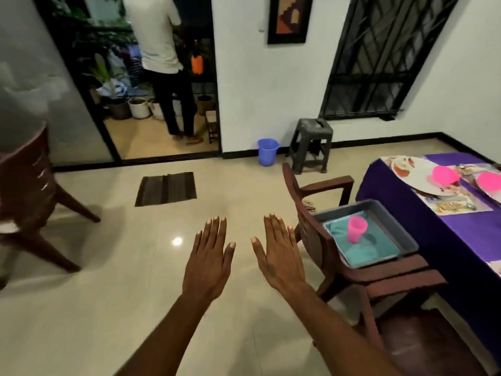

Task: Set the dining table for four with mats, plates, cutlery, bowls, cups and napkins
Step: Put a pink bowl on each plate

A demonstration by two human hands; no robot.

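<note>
From the head view, both bare arms reach forward over the glossy cream tiled floor (pixel 89 308). The left hand (pixel 207 263) and the right hand (pixel 280 260) are held flat, palms down, side by side but apart, fingers straight and slightly spread; each grip is apart and holds nothing.

Just right of the right hand stands a dark brown slatted wooden armchair (pixel 374 280), pulled up near the worktop (pixel 406 213), which is draped in a purple cloth. On the chair's seat rests a shallow grey rectangular tray (pixel 404 232). Inside it lies a folded teal cloth napkin (pixel 344 240), and a pink plastic cup (pixel 356 228) stands upright on that napkin.

On the worktop, at the far right, a printed place mat (pixel 455 207) carries a large white plate with red pattern (pixel 414 175). A bright pink plastic bowl (pixel 444 175) sits on that plate, and a second pink bowl (pixel 489 181) sits on another plate cut off by the frame edge. Something metallic, probably cutlery, lies beside the plate, too blurred to tell.

Farther off, a small blue plastic bucket (pixel 267 151) and a dark grey plastic stool (pixel 311 145) stand against the white wall. A dark striped doormat (pixel 166 188) lies before an open doorway, where a person in a white shirt (pixel 160 36) stands facing away among potted plants. Another brown wooden chair (pixel 29 196) sits at the left edge.
</note>
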